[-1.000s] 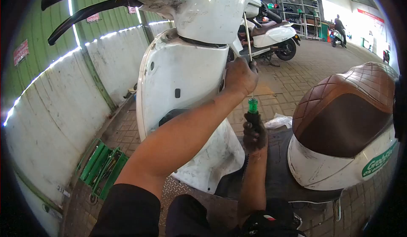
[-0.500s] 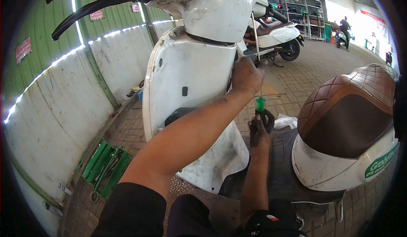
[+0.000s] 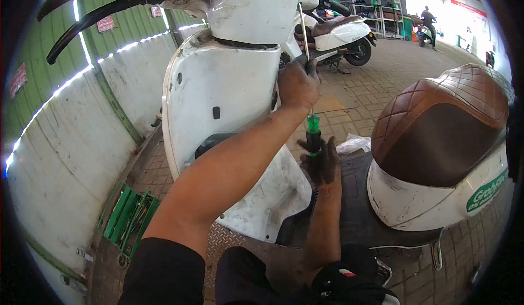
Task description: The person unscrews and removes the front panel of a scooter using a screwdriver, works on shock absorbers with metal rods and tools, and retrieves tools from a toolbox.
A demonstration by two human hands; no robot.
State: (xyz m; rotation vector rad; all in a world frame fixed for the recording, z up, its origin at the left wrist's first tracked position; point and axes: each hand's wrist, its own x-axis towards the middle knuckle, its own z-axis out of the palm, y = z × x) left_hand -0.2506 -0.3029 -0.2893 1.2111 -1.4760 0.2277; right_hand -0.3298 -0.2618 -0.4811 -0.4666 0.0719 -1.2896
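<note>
2 hands at 1 screwdriver point(image 3: 313, 123), near-upright beside the white handlebar housing point(image 3: 254, 10): left hand point(image 3: 298, 85) curled round its shaft; right hand point(image 3: 323, 164) open, fingers parted about the handle's lower end, contact unclear.

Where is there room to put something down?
Bare brick floor lies between the parked white scooter and brown quilted seat. The flat black footboard shows some room between seat and right forearm. It's crowded at the green-and-black screwdriver, with left hand and right hand there.
</note>
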